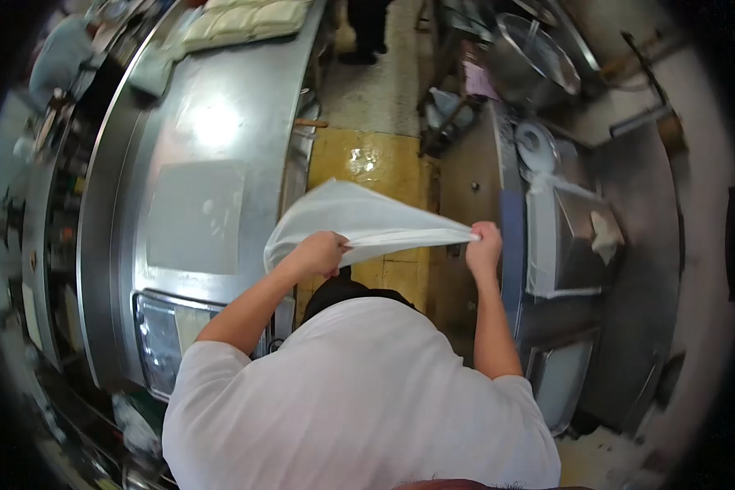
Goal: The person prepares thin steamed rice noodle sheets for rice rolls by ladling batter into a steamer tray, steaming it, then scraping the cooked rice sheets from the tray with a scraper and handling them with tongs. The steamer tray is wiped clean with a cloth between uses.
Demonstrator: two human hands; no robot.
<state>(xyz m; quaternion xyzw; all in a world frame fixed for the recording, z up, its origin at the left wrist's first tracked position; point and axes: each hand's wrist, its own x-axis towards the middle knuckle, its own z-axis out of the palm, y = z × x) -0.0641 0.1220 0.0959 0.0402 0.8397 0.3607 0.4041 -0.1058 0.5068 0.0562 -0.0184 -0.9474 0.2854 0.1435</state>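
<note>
A white cloth (343, 216) is stretched in the air in front of my body, above the yellow floor. My left hand (322, 252) is closed on its near edge, toward the cloth's left part. At the right, my right hand (485, 243) grips a gathered corner in a fist. The cloth's left part billows out beyond my left hand and tapers toward my right hand.
On the left is a metal counter (261, 90) with a flat pale sheet (196, 216), a metal tray (157, 343) and white slabs (245, 20). A box draped in white (545, 237) and a large metal bowl (539, 53) stand right. Another person's legs (370, 28) are ahead.
</note>
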